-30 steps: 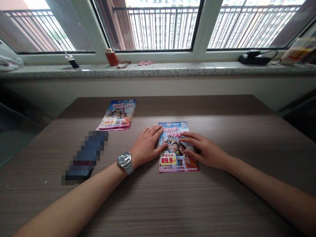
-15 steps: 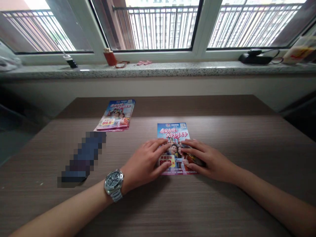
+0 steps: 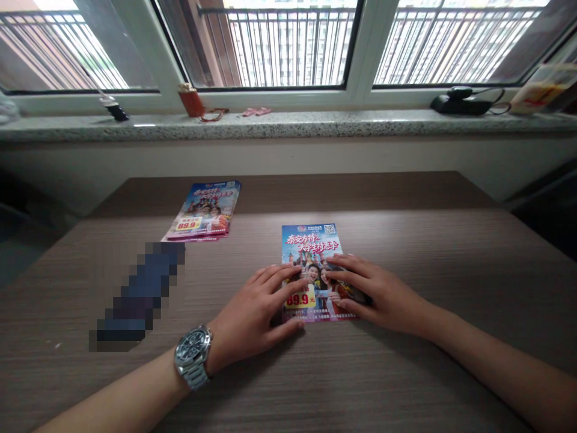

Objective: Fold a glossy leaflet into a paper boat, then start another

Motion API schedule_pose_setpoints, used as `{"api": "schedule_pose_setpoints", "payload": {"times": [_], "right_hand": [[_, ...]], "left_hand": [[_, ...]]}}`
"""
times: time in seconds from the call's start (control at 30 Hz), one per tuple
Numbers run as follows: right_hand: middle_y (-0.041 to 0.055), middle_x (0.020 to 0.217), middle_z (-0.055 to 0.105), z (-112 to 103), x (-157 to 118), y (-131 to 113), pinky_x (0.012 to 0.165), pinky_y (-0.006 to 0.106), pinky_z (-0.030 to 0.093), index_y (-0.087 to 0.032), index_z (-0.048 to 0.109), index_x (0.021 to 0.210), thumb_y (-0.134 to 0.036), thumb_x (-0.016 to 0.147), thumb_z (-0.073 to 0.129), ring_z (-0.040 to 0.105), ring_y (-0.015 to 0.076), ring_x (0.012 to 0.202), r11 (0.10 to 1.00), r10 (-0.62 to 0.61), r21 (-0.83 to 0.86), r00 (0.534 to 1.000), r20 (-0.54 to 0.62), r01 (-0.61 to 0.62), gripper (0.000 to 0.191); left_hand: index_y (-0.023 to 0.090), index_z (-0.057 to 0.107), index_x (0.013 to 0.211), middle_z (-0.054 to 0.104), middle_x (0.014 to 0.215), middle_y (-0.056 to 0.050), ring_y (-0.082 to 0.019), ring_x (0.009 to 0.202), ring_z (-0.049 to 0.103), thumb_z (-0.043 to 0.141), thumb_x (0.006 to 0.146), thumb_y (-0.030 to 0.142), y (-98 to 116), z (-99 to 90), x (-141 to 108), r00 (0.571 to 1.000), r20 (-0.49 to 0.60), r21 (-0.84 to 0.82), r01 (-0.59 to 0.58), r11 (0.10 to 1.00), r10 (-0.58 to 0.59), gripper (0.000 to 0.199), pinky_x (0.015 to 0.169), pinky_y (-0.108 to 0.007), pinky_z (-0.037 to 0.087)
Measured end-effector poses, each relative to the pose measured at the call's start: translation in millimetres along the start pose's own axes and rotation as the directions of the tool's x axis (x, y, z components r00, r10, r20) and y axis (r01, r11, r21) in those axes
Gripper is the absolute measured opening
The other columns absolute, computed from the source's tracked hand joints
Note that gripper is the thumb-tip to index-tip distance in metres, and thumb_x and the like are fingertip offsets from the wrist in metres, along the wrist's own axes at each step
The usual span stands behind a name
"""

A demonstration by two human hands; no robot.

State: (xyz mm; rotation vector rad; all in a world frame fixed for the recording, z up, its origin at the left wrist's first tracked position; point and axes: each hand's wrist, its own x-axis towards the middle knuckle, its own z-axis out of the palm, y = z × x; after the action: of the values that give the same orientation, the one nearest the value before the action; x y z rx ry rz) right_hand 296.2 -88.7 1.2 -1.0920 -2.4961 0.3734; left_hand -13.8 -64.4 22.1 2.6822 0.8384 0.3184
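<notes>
A colourful printed flyer (image 3: pixel 311 245) lies flat on the brown table (image 3: pixel 406 240) in front of me. Over its left side rests my left hand (image 3: pixel 259 310), fingers spread, thumb near the flyer's lower edge; a steel wristwatch (image 3: pixel 193 355) is on that wrist. My right hand (image 3: pixel 378 294) lies across the flyer's right side with its fingers stretched out and apart. Neither hand grips anything. Farther off to the left sits a stack of similar flyers (image 3: pixel 205 207), its edges slightly fanned.
A blurred-out dark blue object (image 3: pixel 144 294) lies left of my left hand. On the granite windowsill (image 3: pixel 315 125) stand a red-brown container (image 3: pixel 191 102), small pink items (image 3: pixel 256 112), a dark small bottle (image 3: pixel 115 109) and a black device with a cable (image 3: pixel 462 102).
My left hand has slid slightly left and lower, uncovering more of the flyer's price. The right hand stays on the flyer. The whole view has shifted a little.
</notes>
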Motion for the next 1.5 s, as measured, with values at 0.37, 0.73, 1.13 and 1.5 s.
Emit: {"api": "schedule_pose_setpoints", "payload": {"times": [0.37, 0.73, 1.13, 1.5], "right_hand": [[0.013, 0.155, 0.051, -1.1, 0.3, -0.1, 0.119, 0.057, 0.039, -0.026, 0.053, 0.145, -0.033, 0.099, 0.06, 0.045, 0.029, 0.146, 1.0, -0.017, 0.006, 1.0, -0.015, 0.018, 0.047], [0.0134, 0.156, 0.049, 0.2, -2.4, 3.8, 0.118, 0.058, 0.039, -0.026, 0.052, 0.147, -0.034, 0.097, 0.062, 0.044, 0.0303, 0.146, 0.999, -0.049, 0.008, 0.999, -0.02, 0.049, 0.051], [0.0135, 0.155, 0.051, -6.0, -3.9, 1.7, 0.118, 0.061, 0.038, -0.028, 0.052, 0.147, -0.04, 0.088, 0.074, 0.048, 0.0328, 0.143, 0.996, -0.086, 0.003, 0.996, 0.012, 0.086, 0.063], [0.0131, 0.153, 0.053, -5.4, -7.9, 6.5, 0.117, 0.056, 0.042, -0.025, 0.059, 0.138, -0.035, 0.091, 0.072, 0.051, 0.0295, 0.14, 0.996, -0.077, 0.053, 0.997, 0.001, 0.077, 0.05]], "left_hand": [[0.032, 0.043, 0.152, 0.044, 0.159, -0.007, -0.03, 0.144, 0.044, 0.063, 0.096, 0.048, 1.1, 0.2, 0.2, 1.0, -0.014, -0.004, -0.002, 1.0, 0.002, 0.061, 0.12, -0.054, 0.036], [0.031, 0.046, 0.151, 0.045, 0.157, -0.007, -0.029, 0.144, 0.043, 0.063, 0.096, 0.047, 0.4, 1.9, -0.4, 1.0, -0.024, -0.021, 0.013, 1.0, -0.014, 0.059, 0.118, -0.051, 0.039], [0.031, 0.043, 0.153, 0.042, 0.16, -0.008, -0.03, 0.146, 0.04, 0.062, 0.097, 0.048, -1.7, 0.0, -0.1, 0.999, -0.019, -0.04, 0.039, 0.998, -0.04, 0.061, 0.123, -0.054, 0.032], [0.031, 0.048, 0.149, 0.044, 0.157, -0.009, -0.031, 0.143, 0.043, 0.066, 0.094, 0.048, -2.4, -0.4, -0.6, 0.999, -0.029, -0.047, 0.016, 0.999, -0.017, 0.06, 0.121, -0.056, 0.034]]}}
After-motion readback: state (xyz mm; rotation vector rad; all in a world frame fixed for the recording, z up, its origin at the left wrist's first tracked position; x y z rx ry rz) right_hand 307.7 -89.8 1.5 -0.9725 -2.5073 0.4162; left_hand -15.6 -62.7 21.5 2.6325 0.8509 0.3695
